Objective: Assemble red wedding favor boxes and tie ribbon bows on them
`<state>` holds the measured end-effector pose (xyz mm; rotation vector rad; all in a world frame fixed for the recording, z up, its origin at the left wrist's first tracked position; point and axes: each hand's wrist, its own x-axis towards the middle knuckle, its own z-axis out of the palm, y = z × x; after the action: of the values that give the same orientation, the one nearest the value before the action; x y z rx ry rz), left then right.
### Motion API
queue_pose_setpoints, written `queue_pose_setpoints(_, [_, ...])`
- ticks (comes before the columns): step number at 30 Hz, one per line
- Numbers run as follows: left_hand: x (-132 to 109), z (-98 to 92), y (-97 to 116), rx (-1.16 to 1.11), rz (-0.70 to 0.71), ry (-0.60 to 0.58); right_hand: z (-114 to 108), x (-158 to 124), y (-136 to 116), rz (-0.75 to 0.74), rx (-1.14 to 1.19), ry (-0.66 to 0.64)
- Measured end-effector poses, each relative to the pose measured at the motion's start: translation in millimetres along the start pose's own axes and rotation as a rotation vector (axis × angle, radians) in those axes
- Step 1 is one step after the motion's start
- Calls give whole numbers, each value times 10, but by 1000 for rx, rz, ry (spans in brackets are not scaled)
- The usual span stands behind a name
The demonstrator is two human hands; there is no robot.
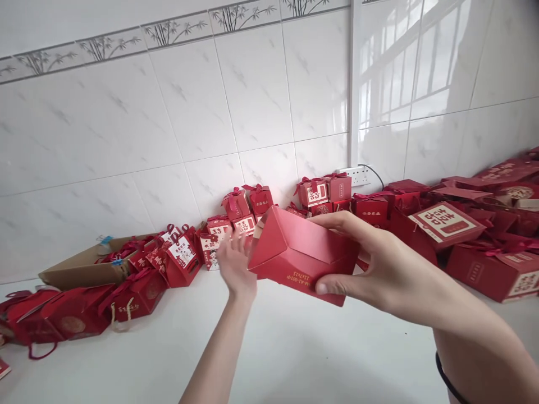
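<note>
My right hand (pixel 374 264) is closed around a red paper gift box (pixel 290 247), thumb on its near face and fingers behind. The box is held tilted above the white tabletop, with gold print on one panel and folded flaps on another. Its left end faces my left hand (pixel 238 264), whose fingers are stretched upward, somewhat blurred, and grip nothing I can see. Whether that hand touches the box's left edge, I cannot tell. Behind it stand small stacked red gift boxes (pixel 219 227) with ribbon bows.
More red boxes (pixel 80 311) line the left side, beside an open cardboard carton (pixel 80 261). Large heaps of red boxes (pixel 475 269) lie to the right. A white power strip (pixel 357 175) is against the tiled wall (pixel 261 90). The white tabletop (pixel 295 353) stretches in front.
</note>
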<state>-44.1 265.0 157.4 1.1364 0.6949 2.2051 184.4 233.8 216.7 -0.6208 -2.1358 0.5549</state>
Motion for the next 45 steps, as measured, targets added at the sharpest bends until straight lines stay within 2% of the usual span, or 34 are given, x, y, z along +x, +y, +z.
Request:
queue_pose_setpoints(1, [-6,-6,104,74,87,-92,-25,-8,8,-6,2,8])
queue_pose_setpoints(4, [-95,13,488,410,350,-529,-95,-32,7,-29,-9,-2])
queue_pose_setpoints(5, [-150,39,599,530,376,-624,-115,-37,1,-40,-22,-5])
queue_pose_setpoints(7, [-277,115,745,700,356,-694,-141,-42,-14,-75,-48,-1])
queue_pose_setpoints(10, [-436,242,773,772,303,-651,-146,-44,-31,-115,-77,4])
queue_pose_setpoints(13, [-507,322,705,755,323,-590,-134,-52,-36,-137,-112,6])
queue_pose_setpoints(17, [-525,357,662,723,346,-524,-138,-77,-23,-192,-144,16])
queue_pose_setpoints(21, [-524,377,659,744,438,-460,-150,-88,-23,-223,-170,41])
queue_pose_setpoints(26, [-520,415,621,714,434,-408,-69,-8,-65,-204,-106,66])
queue_pose_setpoints(31, [-519,443,580,717,475,-388,31,63,-53,-109,-67,164])
queue_pose_setpoints(36, [-517,432,571,725,467,-432,-8,50,-16,-97,-43,49])
queue_pose_setpoints(39, [-514,417,561,785,556,-439,11,60,-22,-57,69,91])
queue_pose_setpoints(42, [-507,413,558,843,663,-436,58,69,-44,-1,16,186])
queue_pose_setpoints(45, [-496,418,560,862,687,-443,62,62,-52,-8,-83,131])
